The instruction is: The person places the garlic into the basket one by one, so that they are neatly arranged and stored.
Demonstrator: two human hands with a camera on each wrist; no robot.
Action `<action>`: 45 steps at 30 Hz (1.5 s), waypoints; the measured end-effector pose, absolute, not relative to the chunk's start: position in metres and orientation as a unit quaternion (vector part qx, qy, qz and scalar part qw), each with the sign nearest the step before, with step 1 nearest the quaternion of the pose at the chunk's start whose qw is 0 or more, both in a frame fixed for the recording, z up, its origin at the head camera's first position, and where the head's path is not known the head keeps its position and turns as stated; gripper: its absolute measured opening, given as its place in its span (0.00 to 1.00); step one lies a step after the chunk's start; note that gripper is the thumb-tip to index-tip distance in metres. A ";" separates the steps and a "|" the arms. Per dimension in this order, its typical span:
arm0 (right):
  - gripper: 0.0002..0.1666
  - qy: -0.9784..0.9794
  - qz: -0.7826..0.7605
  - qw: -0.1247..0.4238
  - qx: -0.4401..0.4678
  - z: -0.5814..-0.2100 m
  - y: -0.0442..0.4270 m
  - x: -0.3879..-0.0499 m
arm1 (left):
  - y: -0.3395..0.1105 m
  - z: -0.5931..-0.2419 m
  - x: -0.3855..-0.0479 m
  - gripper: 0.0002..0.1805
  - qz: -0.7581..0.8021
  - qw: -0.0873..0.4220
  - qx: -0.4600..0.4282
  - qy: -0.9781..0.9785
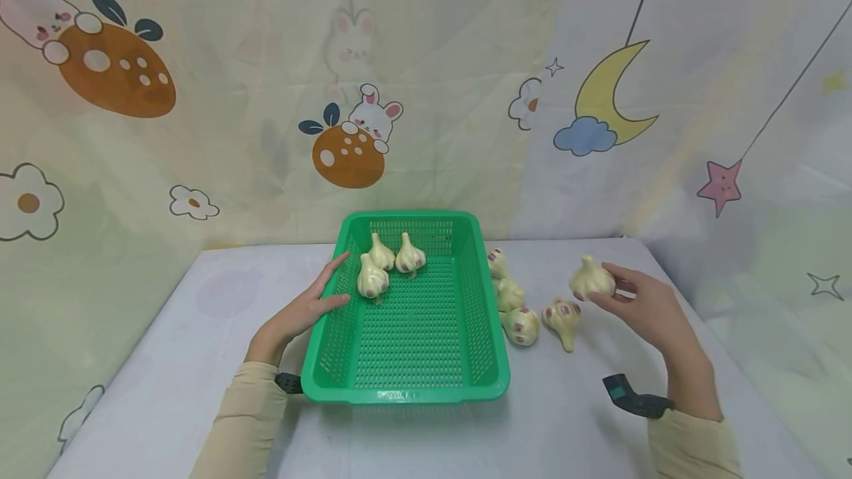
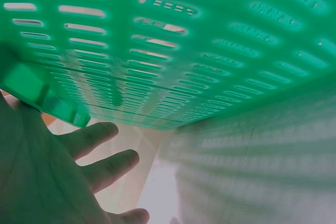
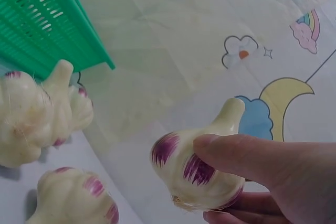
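Note:
My right hand [image 1: 648, 307] pinches a garlic bulb [image 1: 592, 279] between thumb and fingers, above the right part of the table. In the right wrist view this garlic bulb [image 3: 202, 163] shows purple streaks, with the thumb across its side. My left hand [image 1: 299, 313] rests against the left rim of a green plastic basket [image 1: 409, 396], its fingers fairly straight. In the left wrist view the fingers of the left hand [image 2: 47, 174] spread beside the basket's slotted wall [image 2: 157, 77]. Three garlic bulbs [image 1: 373, 277] sit in the basket's far left corner.
Right of the basket, three garlic bulbs [image 1: 521, 326] lie in a row close to its wall. Another single garlic bulb [image 1: 563, 321] lies a little further right, below the held one. Behind the white table [image 1: 552, 420] hangs a cartoon-printed cloth [image 1: 452, 131].

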State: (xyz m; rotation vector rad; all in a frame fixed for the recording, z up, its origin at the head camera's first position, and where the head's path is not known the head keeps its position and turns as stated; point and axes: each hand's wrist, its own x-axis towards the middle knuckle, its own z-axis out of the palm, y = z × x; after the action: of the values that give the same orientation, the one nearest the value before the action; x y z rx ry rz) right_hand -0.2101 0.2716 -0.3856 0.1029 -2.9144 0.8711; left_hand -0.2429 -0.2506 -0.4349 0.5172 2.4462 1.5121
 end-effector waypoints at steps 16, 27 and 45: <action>0.49 -0.952 0.300 0.042 0.052 -0.380 0.239 -0.212 | -0.250 -0.433 -0.241 0.41 0.515 0.109 0.176 0.832; 0.46 -0.944 0.318 0.050 0.077 -0.373 0.210 -0.207 | -0.251 -0.436 -0.243 0.39 0.519 0.110 0.176 0.829; 0.42 -0.928 0.337 0.084 0.132 -0.381 0.173 -0.204 | -0.251 -0.438 -0.245 0.39 0.518 0.106 0.181 0.829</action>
State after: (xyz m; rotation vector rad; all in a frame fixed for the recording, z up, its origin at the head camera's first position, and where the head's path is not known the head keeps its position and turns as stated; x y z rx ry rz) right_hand -0.2045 0.1726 -0.3807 0.3952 -2.7697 1.0044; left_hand -0.2446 -0.2509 -0.4380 0.5339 2.4424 1.5276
